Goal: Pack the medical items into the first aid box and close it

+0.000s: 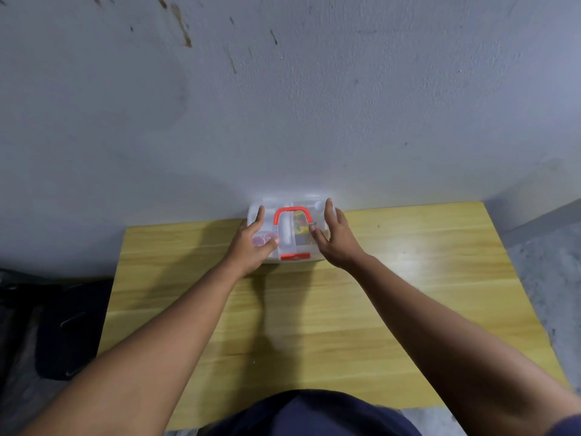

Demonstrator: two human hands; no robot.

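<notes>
Box sits at the far edge of the table, against the wall, with its clear lid down and the red handle lying flat on top. Through the lid I make out items already inside, and I see none left out on the table, so I judge packing is done and I am at the closing step. I have my left hand flat on the lid's left half, its fingers straight and close together with the thumb spread toward the middle. My right hand is at the lid's right end, its fingers straight and held together with the thumb apart; whether it presses the lid or hovers just over it I cannot tell. Both forearms reach straight out, wrists low. The red latch on the near wall looks folded down, but I cannot tell if it has caught. Next I would press evenly on both sides, then check that latch.
</notes>
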